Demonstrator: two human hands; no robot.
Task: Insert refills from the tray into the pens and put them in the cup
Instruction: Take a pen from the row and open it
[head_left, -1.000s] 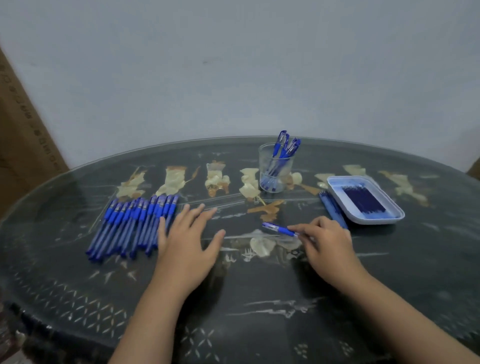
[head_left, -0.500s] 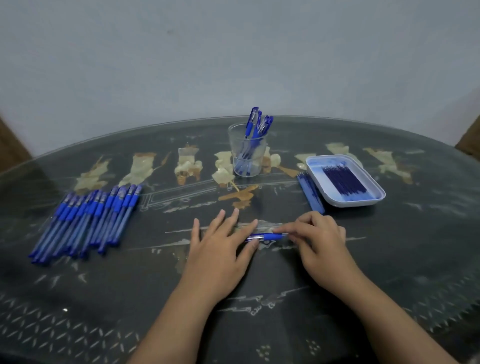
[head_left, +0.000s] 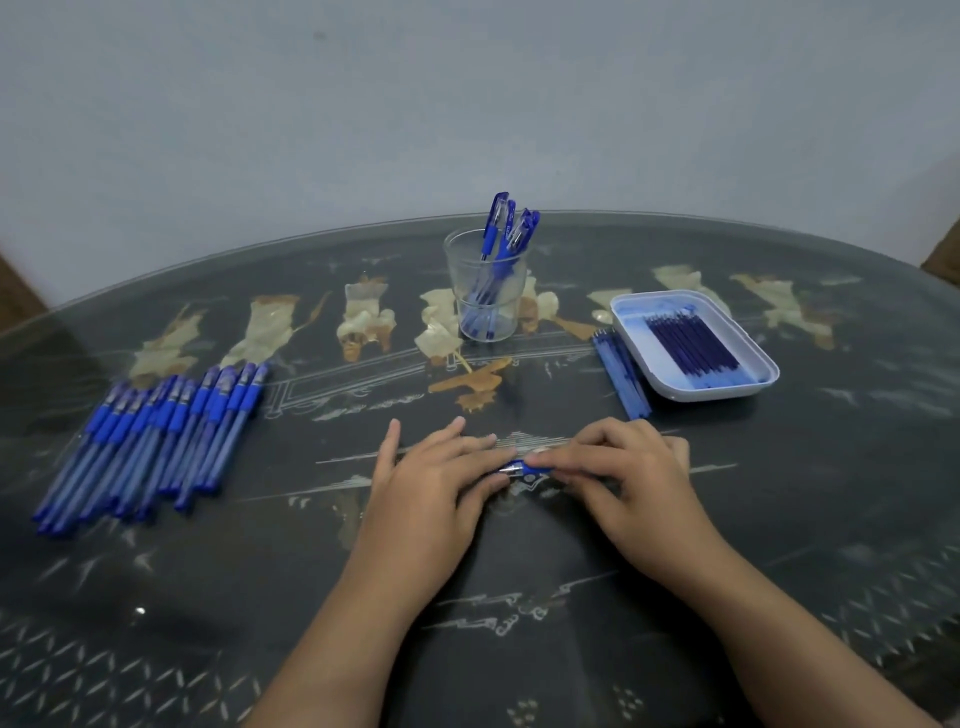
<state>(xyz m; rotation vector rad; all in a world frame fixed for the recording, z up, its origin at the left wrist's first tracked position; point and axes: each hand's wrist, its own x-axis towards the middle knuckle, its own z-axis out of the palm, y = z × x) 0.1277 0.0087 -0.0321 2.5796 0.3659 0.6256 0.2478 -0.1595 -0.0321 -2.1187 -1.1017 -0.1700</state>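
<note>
A blue pen (head_left: 524, 469) lies low over the table's middle, between both hands. My right hand (head_left: 621, 475) pinches its right part, fingers curled round it. My left hand (head_left: 439, 475) meets the pen's left end with thumb and forefinger, the other fingers spread flat. Most of the pen is hidden by the hands. A clear cup (head_left: 485, 291) farther back holds several blue pens. A white tray (head_left: 763, 366) at the right holds several dark blue refills (head_left: 691, 345). A row of several blue pens (head_left: 156, 441) lies at the left.
A few blue pen parts (head_left: 621, 376) lie just left of the tray. The dark glass-topped table (head_left: 519, 597) is oval with pale inlay figures. A grey wall stands close behind its far edge.
My left hand came from beside the pen row at the left across to the pen held by my right hand. The view shifted, so the row of pens sits farther left.
</note>
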